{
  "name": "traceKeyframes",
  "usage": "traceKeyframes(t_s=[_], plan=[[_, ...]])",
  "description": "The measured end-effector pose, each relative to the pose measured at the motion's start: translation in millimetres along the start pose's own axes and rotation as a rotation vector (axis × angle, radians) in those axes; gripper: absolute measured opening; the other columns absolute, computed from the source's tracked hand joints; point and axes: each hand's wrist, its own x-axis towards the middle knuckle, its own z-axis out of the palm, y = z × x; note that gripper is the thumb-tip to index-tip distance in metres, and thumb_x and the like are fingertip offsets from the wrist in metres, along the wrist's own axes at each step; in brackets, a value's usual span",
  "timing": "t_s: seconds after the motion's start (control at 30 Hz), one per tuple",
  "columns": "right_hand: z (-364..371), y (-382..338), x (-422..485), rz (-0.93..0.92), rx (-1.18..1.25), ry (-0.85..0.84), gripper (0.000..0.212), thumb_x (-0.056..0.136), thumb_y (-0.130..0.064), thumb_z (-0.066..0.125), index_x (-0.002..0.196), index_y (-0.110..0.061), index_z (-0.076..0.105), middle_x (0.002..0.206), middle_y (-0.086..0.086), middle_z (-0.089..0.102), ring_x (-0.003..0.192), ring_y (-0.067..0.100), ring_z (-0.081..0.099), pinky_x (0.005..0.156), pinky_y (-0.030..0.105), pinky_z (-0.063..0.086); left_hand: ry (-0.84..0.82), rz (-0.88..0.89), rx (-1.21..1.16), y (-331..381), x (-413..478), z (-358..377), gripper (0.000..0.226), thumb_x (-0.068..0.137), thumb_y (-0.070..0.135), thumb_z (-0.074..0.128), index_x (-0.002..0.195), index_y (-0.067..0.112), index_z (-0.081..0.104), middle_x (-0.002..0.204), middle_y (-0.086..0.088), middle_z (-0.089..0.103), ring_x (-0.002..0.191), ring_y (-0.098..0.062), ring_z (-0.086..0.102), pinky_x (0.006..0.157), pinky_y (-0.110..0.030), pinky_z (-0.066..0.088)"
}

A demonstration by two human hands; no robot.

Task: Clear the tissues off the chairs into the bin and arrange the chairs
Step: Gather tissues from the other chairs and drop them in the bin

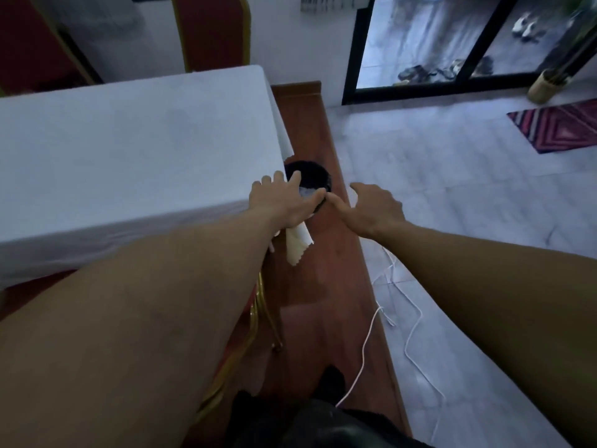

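— Status of left hand [284, 202]?
— Stretched out over the black bin [311, 174], just right of the white-clothed table [129, 150]. Fingers spread and nearly straight; none seen curled round anything.
— Location of tissue [298, 244]?
— Hanging under the heel of the left hand, at the near rim of the bin, lower end free above the wooden floor strip [323, 286]. Contact with the palm hidden: cannot tell whether pressed or loose. More white material between thumb and forefinger, inside the bin; too blurred to identify.
— Status of right hand [376, 208]?
— Held to the right of the bin, palm down, fingers splayed wide, grasping nothing. Thumb tip close to the left thumb, near the rim.
— Chairs?
— Gold chair frame [273, 328] at the near table edge, partly behind the left forearm. Red chair backs [210, 30] beyond the far side of the table.
— Surroundings?
— White cord [365, 350] trailing over pale tiles on the right; patterned rug [555, 127] far right; glass door [420, 37] beyond.
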Motion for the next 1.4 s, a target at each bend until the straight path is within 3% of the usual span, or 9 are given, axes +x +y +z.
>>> traceKeyframes(t_s=[0.33,0.9,1.4], plan=[[-40,58,46,0.045,-0.012,0.024,0.094,0.081,-0.088,0.025,0.144,-0.022,0.043,0.142,0.009,0.054,0.127,0.036,0.050,0.099,0.055,0.041,0.060,0.024,0.012,57,43,-30,0.088,0.087,0.081,0.014,0.155,0.026,0.023,0.154,-0.018,0.035,0.139,-0.041,0.034,0.114,-0.054,0.026],[-95,20,241,-0.044,-0.035,0.027,0.086,0.086,-0.082,0.026,0.148,-0.024,0.038,0.140,0.010,0.055,0.126,0.036,0.050,0.099,0.053,0.040,0.062,-0.092,0.026,39,217,-104,0.088,0.088,0.081,0.012,0.158,0.027,0.012,0.159,-0.016,0.028,0.141,-0.044,0.031,0.114,-0.054,0.023],[-161,18,409,-0.118,-0.083,0.040,0.083,0.087,-0.081,0.028,0.145,-0.023,0.040,0.143,0.011,0.052,0.129,0.035,0.048,0.101,0.054,0.039,0.105,-0.146,-0.029,60,371,-181,0.088,0.089,0.079,0.017,0.159,0.025,0.013,0.161,-0.016,0.024,0.145,-0.042,0.026,0.115,-0.054,0.021]])
